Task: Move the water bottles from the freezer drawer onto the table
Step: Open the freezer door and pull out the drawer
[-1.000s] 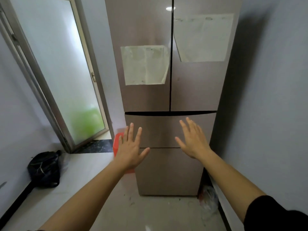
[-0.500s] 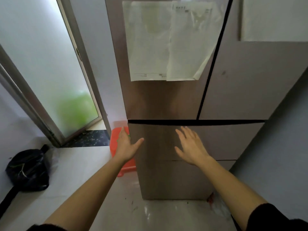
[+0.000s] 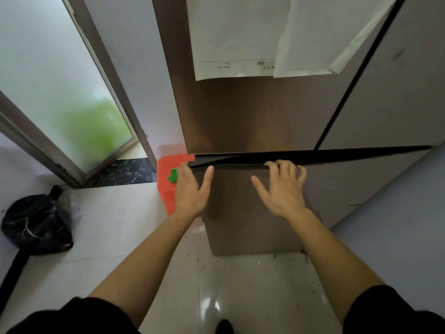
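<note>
**Both hands at the freezer drawer's top edge, bottles out of sight**

The fridge fills the upper middle of the view. Its two doors are shut above the freezer drawer, and papers are stuck higher up. A dark gap runs along the top of the drawer and widens toward its left end, so the drawer looks barely cracked open. Left of the drawer are a frosted glass door and a black bag on the floor. A red container sits just beside the drawer's left corner.

No water bottles show; I judge them to be inside the drawer, behind its front. The table is not in view. The drawer front is a wide, stiff panel and will likely slide heavily if loaded. The top lip is the place to pull, with the hands spaced apart so it does not skew. Bottles from a freezer are probably hard, cold, heavy and slick with frost, so each is best taken round its middle.

The right hand is near the middle of the drawer's top edge, four fingers curled over the lip and the thumb stretched out across the front. The left hand is at the drawer's top left corner with its thumb spread up the front. Its fingertips are hidden, so I cannot tell whether they hook the edge.
</note>
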A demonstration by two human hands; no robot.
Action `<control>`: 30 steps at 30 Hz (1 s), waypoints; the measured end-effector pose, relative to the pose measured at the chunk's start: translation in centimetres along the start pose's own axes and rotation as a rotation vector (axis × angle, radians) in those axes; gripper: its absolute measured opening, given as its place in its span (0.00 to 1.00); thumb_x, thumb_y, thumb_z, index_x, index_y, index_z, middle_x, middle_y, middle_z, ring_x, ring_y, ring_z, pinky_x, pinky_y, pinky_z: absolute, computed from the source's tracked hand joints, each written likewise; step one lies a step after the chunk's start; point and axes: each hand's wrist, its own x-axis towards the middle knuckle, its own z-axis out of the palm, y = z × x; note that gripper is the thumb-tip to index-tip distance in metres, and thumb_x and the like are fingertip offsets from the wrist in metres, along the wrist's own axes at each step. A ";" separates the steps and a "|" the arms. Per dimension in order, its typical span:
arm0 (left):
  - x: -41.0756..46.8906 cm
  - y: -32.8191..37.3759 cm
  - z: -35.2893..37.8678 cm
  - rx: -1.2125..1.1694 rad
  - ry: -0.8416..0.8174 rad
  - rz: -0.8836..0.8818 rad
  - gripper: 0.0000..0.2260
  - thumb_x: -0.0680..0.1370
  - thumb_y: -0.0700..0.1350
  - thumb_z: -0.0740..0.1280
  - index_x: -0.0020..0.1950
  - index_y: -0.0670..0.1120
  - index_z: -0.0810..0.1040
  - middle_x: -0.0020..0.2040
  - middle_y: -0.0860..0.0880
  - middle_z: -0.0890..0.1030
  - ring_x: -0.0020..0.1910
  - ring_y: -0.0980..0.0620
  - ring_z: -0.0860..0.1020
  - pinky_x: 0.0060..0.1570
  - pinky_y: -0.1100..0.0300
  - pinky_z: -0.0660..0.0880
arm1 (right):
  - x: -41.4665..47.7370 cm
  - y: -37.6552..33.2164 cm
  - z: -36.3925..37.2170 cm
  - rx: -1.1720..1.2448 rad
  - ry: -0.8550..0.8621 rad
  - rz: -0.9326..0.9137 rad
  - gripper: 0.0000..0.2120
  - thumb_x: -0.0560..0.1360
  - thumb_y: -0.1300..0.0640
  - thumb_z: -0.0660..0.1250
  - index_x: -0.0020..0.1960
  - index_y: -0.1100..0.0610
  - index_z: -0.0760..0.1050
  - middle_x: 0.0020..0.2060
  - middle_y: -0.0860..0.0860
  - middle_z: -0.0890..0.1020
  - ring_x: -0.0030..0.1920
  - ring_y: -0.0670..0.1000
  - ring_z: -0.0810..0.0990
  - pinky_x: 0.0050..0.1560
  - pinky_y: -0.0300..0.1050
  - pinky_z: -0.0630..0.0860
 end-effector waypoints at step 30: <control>-25.6 19.3 6.9 -0.014 -0.799 0.415 0.25 0.81 0.37 0.59 0.77 0.50 0.63 0.74 0.48 0.68 0.69 0.49 0.73 0.64 0.49 0.74 | -33.3 15.5 -16.3 0.808 -0.198 0.352 0.36 0.79 0.36 0.60 0.80 0.42 0.49 0.78 0.42 0.57 0.78 0.44 0.57 0.77 0.46 0.56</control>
